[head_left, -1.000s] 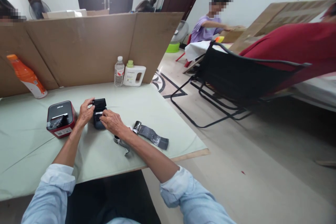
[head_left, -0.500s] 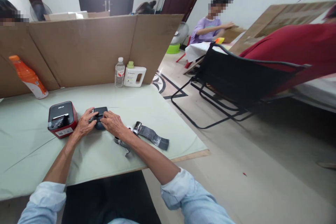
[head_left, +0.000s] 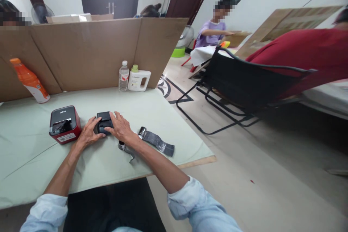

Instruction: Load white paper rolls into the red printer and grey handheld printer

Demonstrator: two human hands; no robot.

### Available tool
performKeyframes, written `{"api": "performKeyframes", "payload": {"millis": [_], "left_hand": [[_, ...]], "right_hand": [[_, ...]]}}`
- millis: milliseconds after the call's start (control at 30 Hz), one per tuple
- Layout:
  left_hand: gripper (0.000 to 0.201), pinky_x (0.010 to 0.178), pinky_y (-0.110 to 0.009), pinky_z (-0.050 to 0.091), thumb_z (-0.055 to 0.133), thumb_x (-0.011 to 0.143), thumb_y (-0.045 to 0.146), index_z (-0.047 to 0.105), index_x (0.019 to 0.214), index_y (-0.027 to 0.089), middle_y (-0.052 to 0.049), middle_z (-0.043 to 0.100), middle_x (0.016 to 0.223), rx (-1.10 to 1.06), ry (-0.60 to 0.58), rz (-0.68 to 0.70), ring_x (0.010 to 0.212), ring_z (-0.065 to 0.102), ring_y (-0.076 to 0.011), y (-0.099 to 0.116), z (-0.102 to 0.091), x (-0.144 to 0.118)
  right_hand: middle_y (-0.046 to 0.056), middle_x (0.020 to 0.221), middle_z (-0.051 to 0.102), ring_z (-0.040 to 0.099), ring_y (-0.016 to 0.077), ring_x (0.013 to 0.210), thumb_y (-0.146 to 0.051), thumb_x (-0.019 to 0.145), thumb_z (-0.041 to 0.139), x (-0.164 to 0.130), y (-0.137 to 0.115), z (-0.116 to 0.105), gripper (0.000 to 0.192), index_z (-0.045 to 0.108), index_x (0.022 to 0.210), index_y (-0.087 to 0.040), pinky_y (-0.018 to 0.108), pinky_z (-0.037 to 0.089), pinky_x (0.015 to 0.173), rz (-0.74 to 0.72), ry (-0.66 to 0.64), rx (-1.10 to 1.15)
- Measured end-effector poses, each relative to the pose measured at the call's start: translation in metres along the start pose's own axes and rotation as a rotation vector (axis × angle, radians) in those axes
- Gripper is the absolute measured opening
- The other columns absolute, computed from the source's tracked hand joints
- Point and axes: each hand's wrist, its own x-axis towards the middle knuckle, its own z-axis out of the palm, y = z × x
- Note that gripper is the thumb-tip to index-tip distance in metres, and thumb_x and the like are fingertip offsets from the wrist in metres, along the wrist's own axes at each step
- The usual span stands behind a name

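A small black box-like device [head_left: 103, 116] with a curved lower part lies on the pale green tabletop between my hands. My left hand [head_left: 88, 133] holds its left side, with fingers at the back corner and thumb at the front. On the opposite side my right hand [head_left: 119, 127] grips it, fingers along the edge and thumb across the front. Left of my hands stands a red and black label printer [head_left: 64, 123] with black film on its front. By my right forearm lie a roll with a dark ribbon strip [head_left: 159, 142] unrolled and a curled grey strip [head_left: 127, 151].
Against a cardboard partition [head_left: 98, 54] stand an orange bottle [head_left: 29, 79], a clear water bottle [head_left: 123, 76] and a white jug [head_left: 139, 79]. A black folding chair [head_left: 241, 83] stands right of the table, with a person in red there and one in purple farther back.
My right hand's fingers have spread and shifted along the device's right edge, and my left thumb has moved down toward its front. More of the device's top shows.
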Motion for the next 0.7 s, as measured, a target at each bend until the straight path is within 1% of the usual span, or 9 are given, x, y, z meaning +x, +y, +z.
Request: {"api": "performKeyframes", "payload": {"millis": [67, 133, 200, 367, 500, 700], "left_hand": [[0.091, 0.125, -0.056, 0.038, 0.086, 0.076, 0.043, 0.049, 0.157, 0.023, -0.018, 0.048, 0.162, 0.002, 0.008, 0.007, 0.153, 0.042, -0.0378, 0.001, 0.002, -0.001], [0.09, 0.125, -0.056, 0.038, 0.086, 0.076, 0.039, 0.049, 0.156, 0.022, -0.018, 0.051, 0.16, 0.004, 0.026, 0.025, 0.153, 0.043, -0.0373, 0.002, 0.004, -0.001], [0.088, 0.125, -0.055, 0.039, 0.086, 0.077, 0.037, 0.049, 0.155, 0.021, -0.018, 0.053, 0.158, 0.008, 0.048, 0.045, 0.151, 0.047, -0.0368, 0.003, 0.004, -0.003], [0.087, 0.123, -0.055, 0.042, 0.086, 0.077, 0.038, 0.051, 0.154, 0.021, -0.019, 0.055, 0.156, 0.02, 0.097, 0.055, 0.146, 0.052, -0.0363, 0.005, 0.007, -0.007], [0.088, 0.122, -0.055, 0.044, 0.088, 0.075, 0.04, 0.052, 0.153, 0.023, -0.017, 0.053, 0.157, 0.014, 0.126, 0.02, 0.146, 0.052, -0.0373, 0.005, 0.013, -0.008], [0.076, 0.119, -0.052, 0.048, 0.086, 0.075, 0.043, 0.061, 0.145, 0.025, -0.016, 0.055, 0.155, 0.013, 0.152, 0.0, 0.14, 0.057, -0.0375, 0.005, 0.015, -0.004]], "right_hand": [[0.024, 0.159, 0.046, 0.052, 0.0348, 0.141, -0.044, 0.099, 0.068, 0.001, 0.002, 0.001, 0.08, 0.031, 0.163, -0.014, 0.046, 0.044, 0.112, 0.026, -0.097, 0.062], [0.024, 0.156, 0.05, 0.054, 0.0331, 0.14, -0.041, 0.1, 0.066, 0.002, 0.005, 0.004, 0.08, 0.029, 0.163, -0.009, 0.042, 0.044, 0.113, 0.002, -0.149, 0.104], [0.024, 0.156, 0.051, 0.055, 0.0318, 0.14, -0.039, 0.1, 0.066, 0.003, 0.008, 0.006, 0.078, 0.031, 0.162, -0.008, 0.04, 0.043, 0.113, -0.024, -0.148, 0.109], [0.021, 0.151, 0.056, 0.058, 0.0299, 0.136, -0.04, 0.099, 0.068, 0.005, 0.013, 0.009, 0.073, 0.036, 0.16, -0.015, 0.04, 0.046, 0.11, -0.082, -0.11, 0.05], [0.022, 0.15, 0.056, 0.059, 0.0318, 0.135, -0.043, 0.099, 0.068, 0.004, 0.014, 0.009, 0.075, 0.036, 0.16, -0.014, 0.041, 0.049, 0.108, -0.091, -0.136, -0.01], [0.026, 0.15, 0.054, 0.06, 0.0353, 0.133, -0.047, 0.098, 0.069, 0.006, 0.01, 0.01, 0.081, 0.032, 0.161, -0.013, 0.046, 0.051, 0.106, -0.088, -0.154, -0.075]]}}
